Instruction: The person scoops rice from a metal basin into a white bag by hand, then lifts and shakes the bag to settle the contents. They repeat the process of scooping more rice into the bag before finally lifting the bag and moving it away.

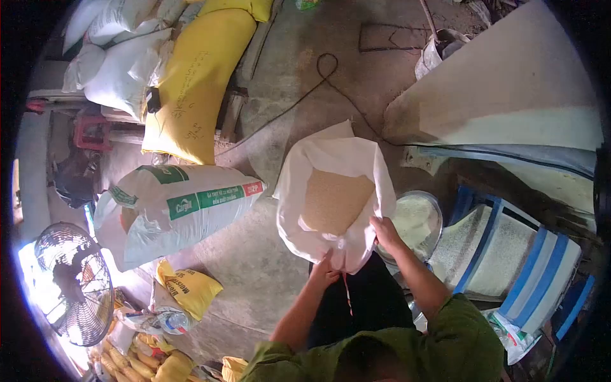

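Note:
An open white sack (299,159) stands upright in front of my legs. Tan, grainy material (337,200) shows inside its wide mouth. My left hand (324,270) pinches the near rim, where the cloth is gathered and a thin reddish string (348,294) hangs down. Farther right, my right hand (386,234) grips the rim with its fingers closed over the edge. Just beyond that hand is a round metal basin (439,219) holding pale powder (414,221).
A white-and-green Cargill sack (216,202) lies on the left, below a long yellow sack (194,89). A fan (73,280) stands at far left. Blue-striped sacks (509,254) lie at right, near a pale slanted panel (496,83). A dark cable (286,107) crosses the floor.

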### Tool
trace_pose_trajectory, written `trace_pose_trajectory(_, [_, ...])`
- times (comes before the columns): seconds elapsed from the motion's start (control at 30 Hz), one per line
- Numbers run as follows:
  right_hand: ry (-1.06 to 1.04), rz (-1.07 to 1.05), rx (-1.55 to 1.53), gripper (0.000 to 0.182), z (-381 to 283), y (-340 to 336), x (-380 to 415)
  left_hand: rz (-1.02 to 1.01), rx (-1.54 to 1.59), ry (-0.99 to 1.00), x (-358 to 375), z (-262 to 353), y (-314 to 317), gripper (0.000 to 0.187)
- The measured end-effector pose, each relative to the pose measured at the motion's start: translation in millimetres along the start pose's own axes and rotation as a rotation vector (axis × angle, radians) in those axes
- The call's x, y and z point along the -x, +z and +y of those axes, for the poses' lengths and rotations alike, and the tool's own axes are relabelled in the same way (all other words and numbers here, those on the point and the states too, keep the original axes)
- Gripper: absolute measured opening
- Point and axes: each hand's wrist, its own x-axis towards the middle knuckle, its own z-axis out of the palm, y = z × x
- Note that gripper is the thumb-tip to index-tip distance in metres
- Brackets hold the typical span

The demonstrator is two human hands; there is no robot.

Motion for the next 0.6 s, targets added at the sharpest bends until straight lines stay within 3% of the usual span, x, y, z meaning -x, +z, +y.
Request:
trace_pose_trajectory(0.03, [-0.001, 0.002, 0.016, 0.038, 5.0, 0.5, -4.3, -0.004, -0.002, -0.001, -20.0, -5.1, 0.6, 0.045])
trace_pose_trajectory(0.1, [0.010, 0.044, 0.031, 0.038, 5.9, 4.5, -10.0, 0.124, 0.348, 0.277, -67.7, -10.9, -12.4, 0.035])
trace_pose_trajectory(0.17, [0.025, 0.090, 0.027, 0.038, -0.8, 12.9, -12.3, 0.207, 0.317, 0.279, -50.1, 15.7, -13.7, 0.031])
trace_pose_trajectory(0.23, [-0.006, 0.095, 0.109, 0.038, -18.4, 19.3, -17.2, -0.030, 0.490, 0.237, -48.4, 45.8, -33.0, 0.033])
trace_pose_trajectory(0.3, [-0.006, 0.126, 0.124, 0.037, -55.0, 33.4, -20.6, -0.073, 0.403, 0.299, -9.2, 72.7, -33.2, 0.033])
trace_pose_trajectory(0.37, [-0.035, 0.094, 0.090, 0.037, -84.2, 45.7, -25.3, 0.027, 0.142, 0.408, 29.3, 92.0, -32.2, 0.034])
trace_pose_trajectory(0.4, [-0.041, 0.092, 0.061, 0.036, -103.2, 52.3, -27.7, 0.068, 0.169, 0.373, 40.1, 107.7, -35.7, 0.027])
trace_pose_trajectory(0.43, [-0.049, 0.085, 0.030, 0.035, -125.0, 60.8, -28.3, 0.103, -0.046, 0.446, 45.9, 119.9, -52.6, 0.028])
trace_pose_trajectory(0.47, [-0.043, 0.087, 0.020, 0.035, -140.0, 67.6, -30.7, 0.029, -0.640, 0.839, 57.9, 140.3, -60.7, 0.024])
trace_pose_trajectory(0.5, [-0.110, 0.056, -0.001, 0.034, -154.2, 72.0, -34.3, 0.001, -0.170, 0.605, 68.5, 153.8, -61.2, 0.020])
trace_pose_trajectory(0.57, [-0.187, 0.021, -0.023, 0.033, -176.8, 76.8, -28.3, 0.075, -0.708, 0.731, 108.3, 186.1, -49.3, 0.019])
trace_pose_trajectory(0.6, [-0.172, -0.001, -0.034, 0.033, -187.9, 77.5, -20.2, 0.077, -0.713, 0.733, 101.3, 188.7, -54.6, 0.019])
